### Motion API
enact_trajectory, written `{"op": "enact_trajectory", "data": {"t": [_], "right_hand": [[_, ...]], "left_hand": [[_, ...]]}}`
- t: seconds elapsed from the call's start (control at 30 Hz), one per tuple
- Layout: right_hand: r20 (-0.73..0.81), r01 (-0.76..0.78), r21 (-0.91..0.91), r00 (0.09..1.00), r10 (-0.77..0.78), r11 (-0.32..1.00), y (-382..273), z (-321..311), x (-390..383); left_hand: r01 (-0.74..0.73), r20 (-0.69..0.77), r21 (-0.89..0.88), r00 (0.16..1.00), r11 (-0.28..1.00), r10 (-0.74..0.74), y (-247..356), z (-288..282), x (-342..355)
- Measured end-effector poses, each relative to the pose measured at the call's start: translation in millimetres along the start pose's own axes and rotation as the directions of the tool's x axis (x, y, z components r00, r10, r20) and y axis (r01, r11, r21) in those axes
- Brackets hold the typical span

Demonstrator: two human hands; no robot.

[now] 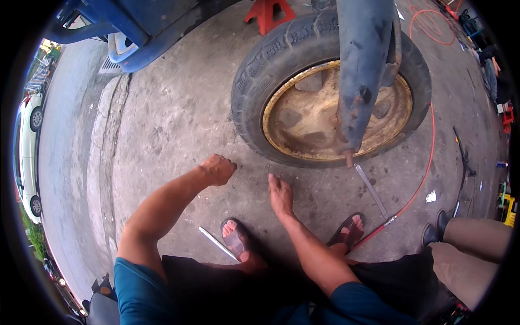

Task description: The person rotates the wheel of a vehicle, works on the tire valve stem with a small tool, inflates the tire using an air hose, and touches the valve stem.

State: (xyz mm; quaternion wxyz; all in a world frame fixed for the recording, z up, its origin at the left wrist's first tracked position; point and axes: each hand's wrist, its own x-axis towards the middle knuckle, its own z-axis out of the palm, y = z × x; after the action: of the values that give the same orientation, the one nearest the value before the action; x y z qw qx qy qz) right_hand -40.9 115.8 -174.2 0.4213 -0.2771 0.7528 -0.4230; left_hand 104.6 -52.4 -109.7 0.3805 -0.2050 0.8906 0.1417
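Note:
My left hand (218, 169) is curled into a fist above the concrete, with nothing showing out of it. My right hand (280, 196) is open beside it, fingers stretched forward and holding nothing. Both hands are apart from the large black tyre (260, 59) in front of me, which sits on a rusty yellow wheel rim (292, 122). Across the wheel runs a worn blue-grey metal arm (362, 65), narrowing to a rusty tip. A flat metal bar (371, 190) lies near that tip, and a second silvery bar (218, 243) is beside my left foot.
A red air hose (428, 170) runs along the right of the wheel to my right foot. A red stand (268, 16) and a blue metal frame (127, 32) are at the back. Someone's legs (471, 238) are close at right. A white car (28, 157) stands far left.

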Motion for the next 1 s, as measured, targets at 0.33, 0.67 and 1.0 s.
{"op": "enact_trajectory", "data": {"t": [0.33, 0.67, 1.0], "right_hand": [[-0.084, -0.001, -0.327, 0.996, -0.028, 0.945, 8, 8, 2], [-0.04, -0.024, -0.444, 0.999, 0.008, 0.895, 9, -2, -6], [-0.15, 0.199, -0.627, 0.918, -0.368, 0.753, 14, -6, -12]], "left_hand": [[-0.018, -0.094, -0.036, 0.995, 0.999, 0.015, 13, -12, -3], [-0.163, -0.121, 0.02, 0.979, 0.986, 0.164, 33, 3, 9], [-0.193, -0.137, -0.144, 0.975, 0.97, 0.174, 53, 25, 16]]}}
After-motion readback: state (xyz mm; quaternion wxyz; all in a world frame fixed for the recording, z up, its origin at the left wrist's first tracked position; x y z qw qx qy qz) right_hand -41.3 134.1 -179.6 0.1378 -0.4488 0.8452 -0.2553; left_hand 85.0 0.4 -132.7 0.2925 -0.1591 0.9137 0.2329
